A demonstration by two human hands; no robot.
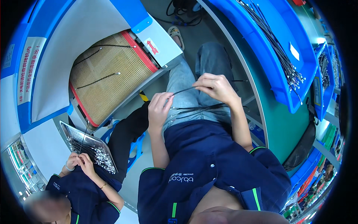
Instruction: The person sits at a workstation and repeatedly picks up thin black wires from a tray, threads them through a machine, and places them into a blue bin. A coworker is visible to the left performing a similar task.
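Observation:
A thin black cable [183,90] is stretched between my two hands above my lap. My left hand [159,109] pinches its near left end between thumb and fingers. On the other end, higher and to the right, the fingers of my right hand [214,87] are closed. A short dark end with a small tip [240,80] shows to the right of that hand; whether it belongs to the same cable I cannot tell. Across my thighs, just below the held cable, lies a loose bundle of black cables [201,108] with small light-coloured ends.
At left, a machine's mesh conveyor belt [108,71] with red edges carries a few black cables. A co-worker's hands [82,161] hold a cable over a metal tray [67,128] of cables. On the green table [285,138] at right stands a blue bin [274,80] holding many black cables.

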